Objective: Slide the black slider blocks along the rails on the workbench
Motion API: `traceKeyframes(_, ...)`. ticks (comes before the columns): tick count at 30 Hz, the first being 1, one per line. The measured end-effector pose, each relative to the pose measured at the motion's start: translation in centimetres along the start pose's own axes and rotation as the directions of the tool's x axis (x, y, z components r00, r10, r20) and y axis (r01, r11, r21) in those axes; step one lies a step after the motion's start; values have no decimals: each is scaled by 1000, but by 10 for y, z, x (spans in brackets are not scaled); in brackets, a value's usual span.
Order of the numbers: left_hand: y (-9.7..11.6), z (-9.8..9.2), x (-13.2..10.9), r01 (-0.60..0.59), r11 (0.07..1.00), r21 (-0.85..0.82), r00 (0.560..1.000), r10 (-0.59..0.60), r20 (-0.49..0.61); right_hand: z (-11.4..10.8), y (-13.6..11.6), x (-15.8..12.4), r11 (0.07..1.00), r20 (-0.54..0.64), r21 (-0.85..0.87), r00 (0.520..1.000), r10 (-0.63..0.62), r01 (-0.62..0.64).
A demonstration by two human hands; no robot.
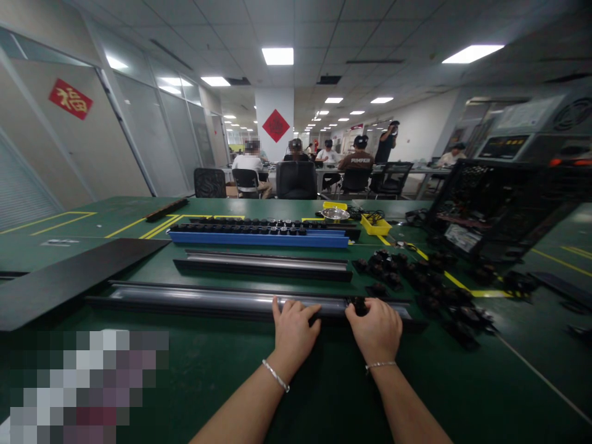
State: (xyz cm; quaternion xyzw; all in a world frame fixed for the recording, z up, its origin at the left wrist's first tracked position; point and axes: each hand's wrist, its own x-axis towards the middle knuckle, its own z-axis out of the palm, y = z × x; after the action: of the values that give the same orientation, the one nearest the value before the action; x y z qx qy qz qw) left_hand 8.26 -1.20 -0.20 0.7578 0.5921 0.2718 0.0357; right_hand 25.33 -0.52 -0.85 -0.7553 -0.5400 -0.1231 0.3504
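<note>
Head view: left hand (293, 330), right hand (377, 328) touch nearest of two grey rails (208, 300).

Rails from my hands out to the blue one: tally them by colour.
Grey rails: 2
Blue rail: 1
Total: 3

Worn on the head, facing forward and slightly down over the green table (222, 376). Close above the left hand (293, 331) and right hand (377, 330) at lower centre; wide enough to take in ceiling (370, 24) along the top edge.
</note>
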Motion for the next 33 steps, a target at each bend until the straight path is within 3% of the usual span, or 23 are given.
traceKeyframes(33, -6, 6, -1, -44, 998, -37, 998, 41, -57, -20, 37, 20, 950, 47, -143, 957, 287, -278)
